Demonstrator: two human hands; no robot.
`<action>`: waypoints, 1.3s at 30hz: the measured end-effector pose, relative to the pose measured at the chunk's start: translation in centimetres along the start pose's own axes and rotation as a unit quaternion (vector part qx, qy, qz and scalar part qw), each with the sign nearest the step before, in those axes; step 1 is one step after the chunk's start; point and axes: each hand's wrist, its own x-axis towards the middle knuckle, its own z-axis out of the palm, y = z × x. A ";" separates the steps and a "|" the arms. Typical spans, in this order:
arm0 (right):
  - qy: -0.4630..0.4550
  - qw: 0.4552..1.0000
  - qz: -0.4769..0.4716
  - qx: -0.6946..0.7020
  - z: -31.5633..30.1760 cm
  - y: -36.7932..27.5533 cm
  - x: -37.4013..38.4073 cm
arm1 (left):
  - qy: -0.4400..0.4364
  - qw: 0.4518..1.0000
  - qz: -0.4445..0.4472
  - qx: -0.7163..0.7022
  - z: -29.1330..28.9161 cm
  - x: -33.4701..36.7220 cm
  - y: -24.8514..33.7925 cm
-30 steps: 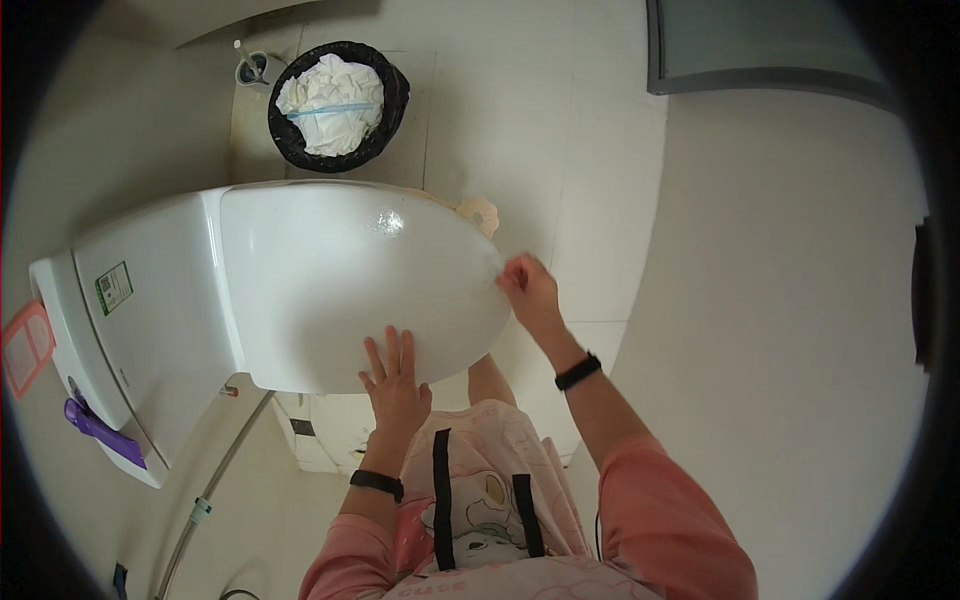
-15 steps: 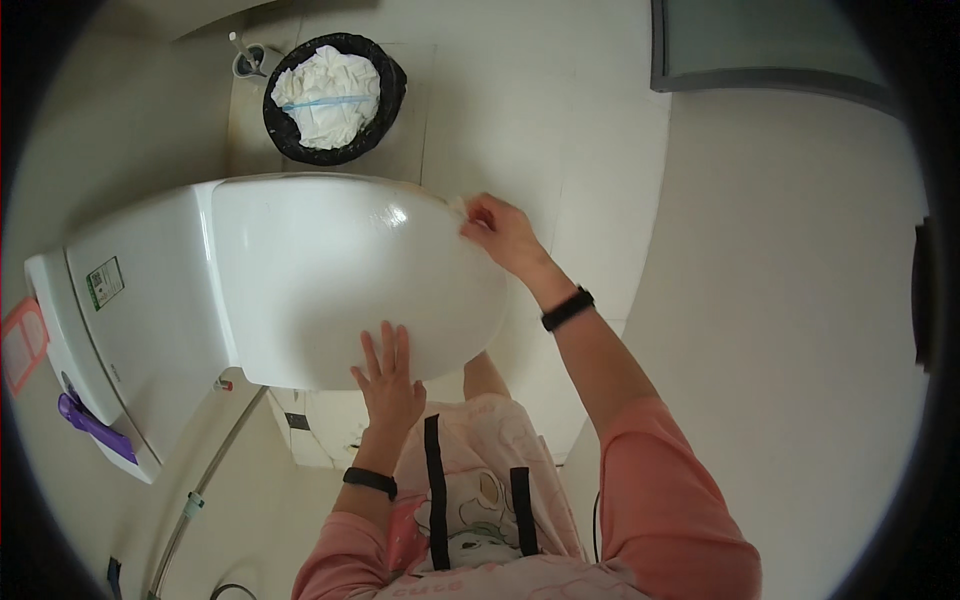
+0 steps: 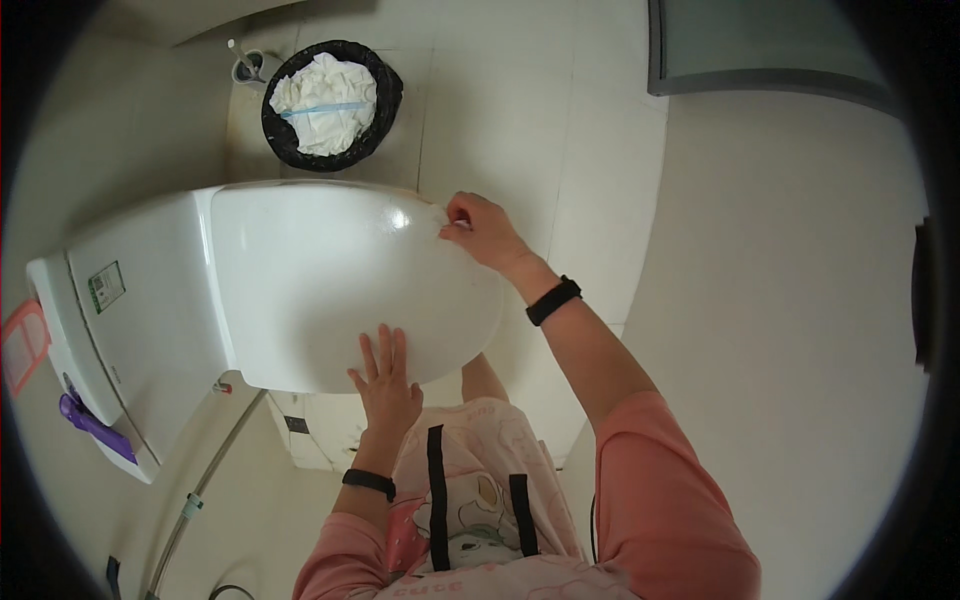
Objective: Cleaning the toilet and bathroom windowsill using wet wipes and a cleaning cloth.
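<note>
Toilet lid (image 3: 320,290): centre-left, long axis left-right | my left grip (image 3: 388,395) rests spread on its lower edge | my right grip (image 3: 482,228) curls at its upper-right rim, nearer the rounded end, lid leftward; closure I cannot tell

Head-worn fisheye looking down
From above and behind the left hand (image 3: 389,396), fairly near, facing the toilet lid (image 3: 320,270) under that hand.

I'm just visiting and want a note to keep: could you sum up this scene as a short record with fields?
Left hand: fingers spread on the closed white toilet lid
Right hand: fingers bent at the lid's far rim; grip unclear
Beyond the lid: black-lined bin holding crumpled white material
At the tank: purple object
Both wrists: black bands
</note>
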 end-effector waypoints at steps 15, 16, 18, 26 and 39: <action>0.087 0.983 -0.038 -0.157 3.4 -4.5 -6.9 | -0.024 0.998 -0.009 -0.057 -0.4 -0.4 -0.9; 0.093 0.977 -0.060 -0.183 4.3 -5.3 -6.8 | -0.020 0.998 -0.011 -0.056 -0.5 -0.2 -0.8; 0.124 0.973 -0.051 -0.190 5.1 -4.6 -6.0 | -0.021 0.999 -0.001 -0.049 -0.5 -0.1 -0.6; 0.136 0.982 0.116 -0.058 2.7 -5.7 -8.7 | -0.011 0.999 0.001 -0.046 -0.5 -0.5 -1.1; 0.128 0.962 -0.195 -0.139 7.2 -4.7 2.9 | 0.008 0.999 0.018 -0.031 -0.6 0.1 -0.9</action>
